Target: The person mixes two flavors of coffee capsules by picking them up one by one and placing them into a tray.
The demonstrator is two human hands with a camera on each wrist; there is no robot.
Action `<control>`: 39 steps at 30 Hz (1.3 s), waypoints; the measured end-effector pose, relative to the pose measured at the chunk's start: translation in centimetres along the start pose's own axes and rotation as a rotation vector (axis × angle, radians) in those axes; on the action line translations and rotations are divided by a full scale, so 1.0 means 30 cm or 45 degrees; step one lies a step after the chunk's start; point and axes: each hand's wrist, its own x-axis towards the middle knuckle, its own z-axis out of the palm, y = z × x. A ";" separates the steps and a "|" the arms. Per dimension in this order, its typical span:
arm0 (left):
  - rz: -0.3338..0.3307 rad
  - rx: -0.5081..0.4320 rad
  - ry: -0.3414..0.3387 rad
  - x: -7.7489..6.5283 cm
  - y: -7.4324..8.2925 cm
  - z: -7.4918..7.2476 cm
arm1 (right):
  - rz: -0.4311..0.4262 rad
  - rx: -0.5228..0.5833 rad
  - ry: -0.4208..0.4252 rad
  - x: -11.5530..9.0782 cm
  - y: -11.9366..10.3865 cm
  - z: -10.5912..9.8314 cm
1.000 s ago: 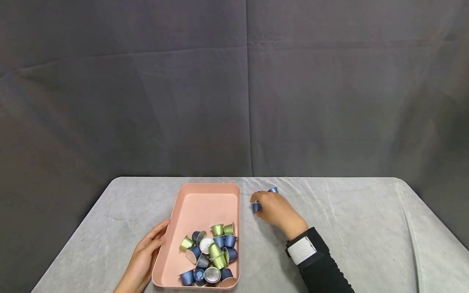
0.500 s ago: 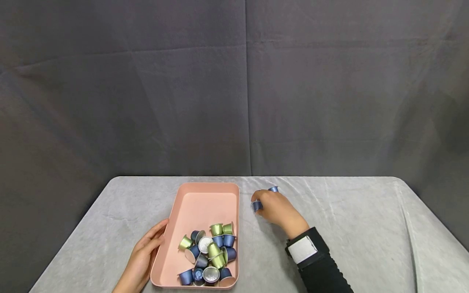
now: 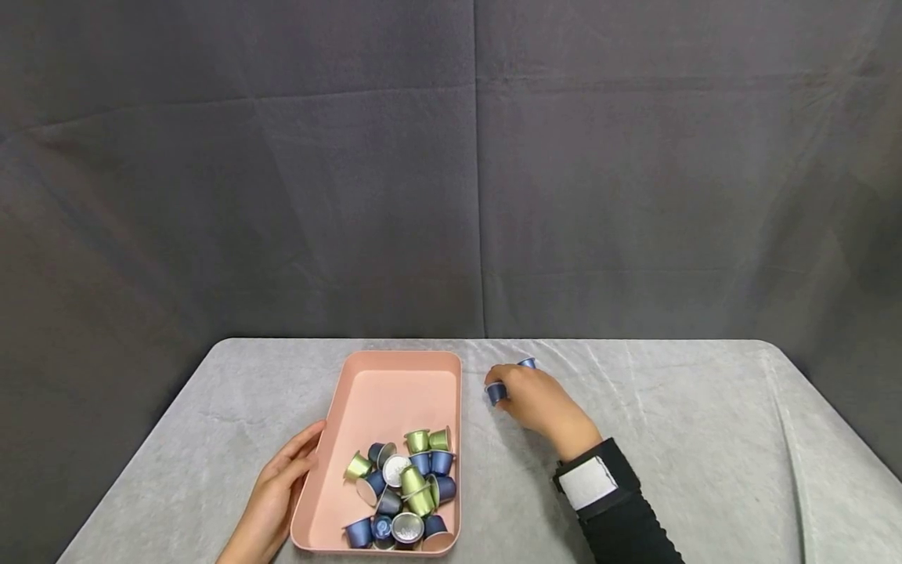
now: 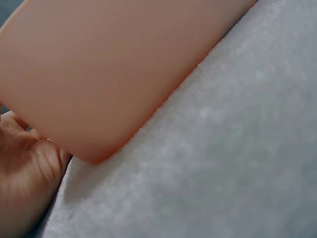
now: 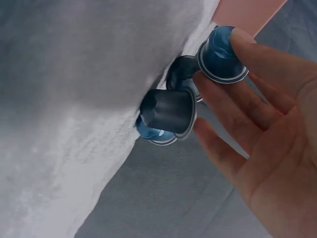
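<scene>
Along the pink tray's [image 3: 402, 384] left side wall lies my left hand [image 3: 275, 486], its fingertips at the rim. Its fingers are hidden behind the tray's corner in the left wrist view. To the right of the tray, my right hand [image 3: 539, 403] pinches a blue coffee capsule [image 5: 218, 52] between thumb and fingers. Close by its other fingertips are a dark capsule lying on its side [image 5: 168, 111], another dark capsule [image 5: 181, 72] and a bright blue capsule [image 5: 157, 135]. In the head view only one blue capsule [image 3: 527, 363] shows beyond the knuckles.
The near half of the tray holds several capsules, among them green ones [image 3: 412, 479] and blue ones [image 3: 441, 462]. A grey cloth [image 3: 676, 446] covers the table, whose far edge meets a dark curtain [image 3: 620, 196]. A black wrist strap [image 3: 599, 478] is on the right arm.
My right hand has shifted only slightly, still pinching the capsule, which has tilted a little. The left hand and the tray show almost no movement.
</scene>
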 end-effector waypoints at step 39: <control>0.048 -0.026 -0.027 0.006 -0.015 -0.010 | -0.477 -0.173 -0.009 -0.040 -0.286 0.010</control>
